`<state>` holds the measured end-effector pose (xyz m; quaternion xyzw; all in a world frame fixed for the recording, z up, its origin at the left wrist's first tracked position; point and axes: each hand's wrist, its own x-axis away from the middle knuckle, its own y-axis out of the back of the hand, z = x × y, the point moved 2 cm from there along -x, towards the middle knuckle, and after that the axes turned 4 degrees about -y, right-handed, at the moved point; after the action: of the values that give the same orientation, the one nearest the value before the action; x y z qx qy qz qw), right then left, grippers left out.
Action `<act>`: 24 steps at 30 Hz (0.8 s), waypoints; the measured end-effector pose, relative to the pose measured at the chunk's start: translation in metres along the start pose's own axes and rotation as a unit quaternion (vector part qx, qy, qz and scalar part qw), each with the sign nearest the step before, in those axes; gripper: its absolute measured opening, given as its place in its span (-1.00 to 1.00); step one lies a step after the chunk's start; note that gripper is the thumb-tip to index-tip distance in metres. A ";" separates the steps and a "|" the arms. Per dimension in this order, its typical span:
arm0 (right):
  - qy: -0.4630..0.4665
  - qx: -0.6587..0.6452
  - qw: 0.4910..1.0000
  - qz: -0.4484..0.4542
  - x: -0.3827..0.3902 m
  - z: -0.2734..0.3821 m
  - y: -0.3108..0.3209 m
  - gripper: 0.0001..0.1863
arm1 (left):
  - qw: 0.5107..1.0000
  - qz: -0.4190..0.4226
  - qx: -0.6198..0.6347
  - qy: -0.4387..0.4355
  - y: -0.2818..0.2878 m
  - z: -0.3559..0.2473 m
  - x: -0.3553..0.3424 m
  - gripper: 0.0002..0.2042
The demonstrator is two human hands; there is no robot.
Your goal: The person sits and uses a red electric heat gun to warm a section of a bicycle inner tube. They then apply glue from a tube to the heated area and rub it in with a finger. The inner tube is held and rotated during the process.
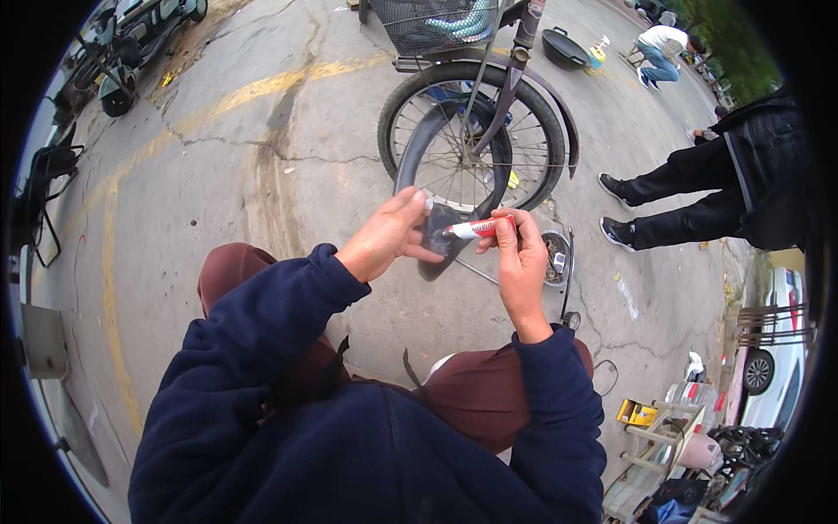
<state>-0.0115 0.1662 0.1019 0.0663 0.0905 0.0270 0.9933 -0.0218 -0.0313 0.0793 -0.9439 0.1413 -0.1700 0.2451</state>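
My left hand [391, 232] holds a flattened stretch of a black inner tube [410, 155], fingers behind it and thumb at its edge. A red and white glue tube [476, 229] is pinched in my right hand [518, 258]. Its nozzle points left and meets or nearly meets the rubber; I cannot tell which. The rest of the inner tube loops up in front of a bicycle's front wheel [550, 131]. That bicycle has a dark fork and a wire basket [428, 35].
Beyond the wheel sit a black basin [566, 49] and a yellow bottle [597, 56]. A person in dark trousers [698, 192] stands at right. Near my right knee is a small round metal part [557, 258]. A wooden stool [668, 432] stands lower right.
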 end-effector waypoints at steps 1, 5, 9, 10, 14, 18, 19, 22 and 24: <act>0.019 0.026 0.999 0.005 0.001 0.003 -0.002 -0.78 | 1.000 -0.002 0.000 -0.001 0.000 0.000 0.000 -0.71; 0.088 0.095 0.992 0.004 0.002 0.011 -0.005 -0.84 | 1.000 0.003 -0.004 0.002 0.001 0.002 -0.001 -0.69; 0.140 0.130 0.982 0.000 0.004 0.016 -0.007 -0.88 | 1.000 0.004 -0.002 -0.003 0.002 0.004 -0.002 -0.66; 0.146 0.135 0.980 0.004 0.005 0.016 -0.007 -0.89 | 1.000 0.001 -0.003 -0.002 0.002 0.004 -0.003 -0.64; 0.160 0.147 0.976 0.016 0.008 0.018 -0.008 -0.89 | 1.000 -0.009 -0.002 0.000 0.003 0.005 -0.003 -0.62; 0.165 0.151 0.975 0.011 0.008 0.019 -0.009 -0.90 | 1.000 0.004 -0.017 0.002 0.004 0.005 -0.004 -0.64; 0.165 0.147 0.975 0.006 0.008 0.019 -0.009 -0.90 | 1.000 0.004 -0.019 0.003 0.004 0.005 -0.004 -0.63; 0.160 0.150 0.976 0.010 0.007 0.019 -0.010 -0.90 | 1.000 0.002 -0.019 0.004 0.003 0.005 -0.004 -0.63; 0.160 0.147 0.976 0.006 0.006 0.019 -0.009 -0.90 | 1.000 -0.001 -0.022 0.006 0.003 0.005 -0.004 -0.63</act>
<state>-0.0017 0.1550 0.1180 0.2066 0.2504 0.0301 0.9454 -0.0244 -0.0304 0.0727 -0.9481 0.1457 -0.1729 0.2233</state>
